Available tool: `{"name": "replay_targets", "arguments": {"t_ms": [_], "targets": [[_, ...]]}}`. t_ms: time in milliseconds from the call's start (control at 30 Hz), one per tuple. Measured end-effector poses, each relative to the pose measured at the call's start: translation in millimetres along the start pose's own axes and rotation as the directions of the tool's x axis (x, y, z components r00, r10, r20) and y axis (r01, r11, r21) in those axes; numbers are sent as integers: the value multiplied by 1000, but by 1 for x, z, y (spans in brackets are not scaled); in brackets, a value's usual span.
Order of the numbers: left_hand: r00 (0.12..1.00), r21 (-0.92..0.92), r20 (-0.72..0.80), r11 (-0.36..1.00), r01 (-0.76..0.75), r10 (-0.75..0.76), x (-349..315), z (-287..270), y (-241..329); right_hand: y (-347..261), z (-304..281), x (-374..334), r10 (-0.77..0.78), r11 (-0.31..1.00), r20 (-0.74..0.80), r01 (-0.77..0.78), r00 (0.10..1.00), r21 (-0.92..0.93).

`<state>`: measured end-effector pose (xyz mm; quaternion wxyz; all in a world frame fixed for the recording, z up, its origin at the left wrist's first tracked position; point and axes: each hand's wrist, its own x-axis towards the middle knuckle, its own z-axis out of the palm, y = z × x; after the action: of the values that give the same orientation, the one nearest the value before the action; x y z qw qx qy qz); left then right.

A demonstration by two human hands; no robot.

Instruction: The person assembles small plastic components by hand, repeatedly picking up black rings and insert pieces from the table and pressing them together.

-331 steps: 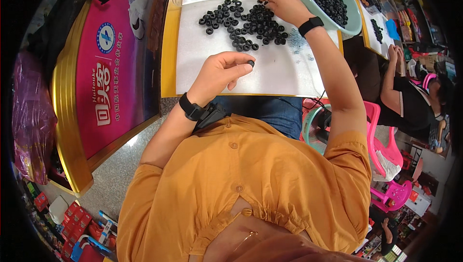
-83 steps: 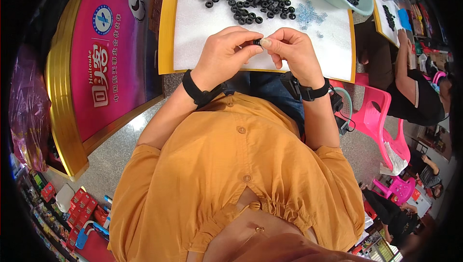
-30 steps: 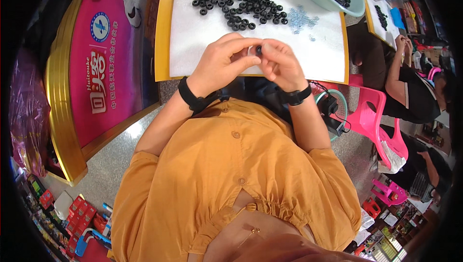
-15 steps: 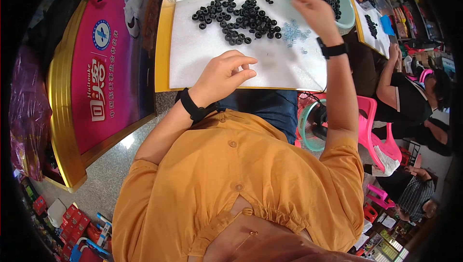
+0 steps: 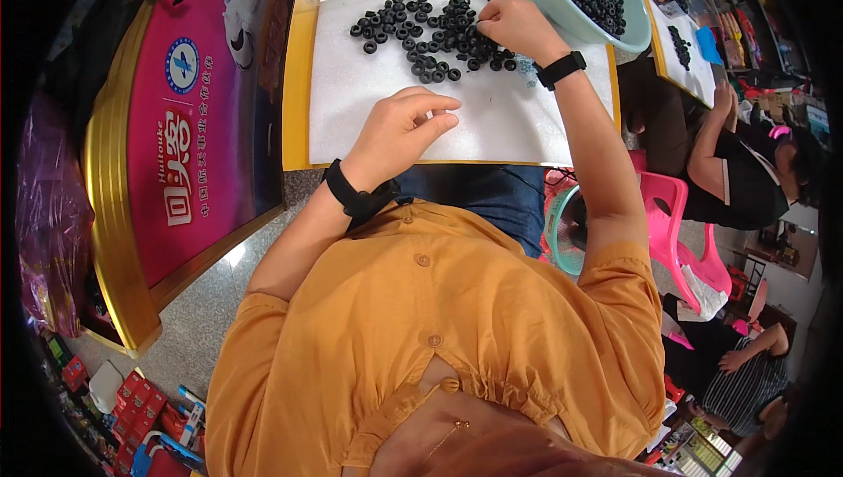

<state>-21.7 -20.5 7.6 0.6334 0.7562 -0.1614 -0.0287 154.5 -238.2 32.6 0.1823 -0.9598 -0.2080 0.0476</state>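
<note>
Small black rings (image 5: 382, 20) lie in a loose pile on a white foam sheet (image 5: 369, 117). My right hand (image 5: 518, 29) is at the pile's right side, thumb and forefinger pinched beside the rings. Black pieces show around its fingertips, so what it pinches cannot be made out. Closer to me, my left hand (image 5: 399, 130) hovers over the front of the sheet with curled fingers, thumb and forefinger close together. Whatever it holds is hidden. Tiny pale blue pieces (image 5: 528, 71) show partly beneath my right wrist.
A pale green basin (image 5: 639, 33) full of black pieces stands at the back right. A yellow-edged table (image 5: 297, 99) bears the sheet. On the left is a pink printed board (image 5: 154, 240) with a gold frame. A pink chair (image 5: 667, 222) and a co-worker (image 5: 746, 165) are to the right.
My right hand has moved left and slightly nearer, from beside the basin to the ring pile, partly covering the blue pieces. My left hand has barely shifted.
</note>
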Motion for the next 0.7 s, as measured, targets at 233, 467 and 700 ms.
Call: {"name": "replay_targets", "arguments": {"t_ms": [233, 467, 700], "targets": [[959, -270, -15, 925, 268, -282, -1, -5, -6, -44, -17, -43, 23, 950, -136, 21, 990, 312], [877, -587, 209, 662, 466, -432, 2, -11, 6, -93, 1, -117, -282, 836, -172, 330, 944, 438], [887, -581, 270, 672, 459, -374, -1, -1, -3, -70, -1, -141, -250, 817, -196, 315, 948, 482]]}}
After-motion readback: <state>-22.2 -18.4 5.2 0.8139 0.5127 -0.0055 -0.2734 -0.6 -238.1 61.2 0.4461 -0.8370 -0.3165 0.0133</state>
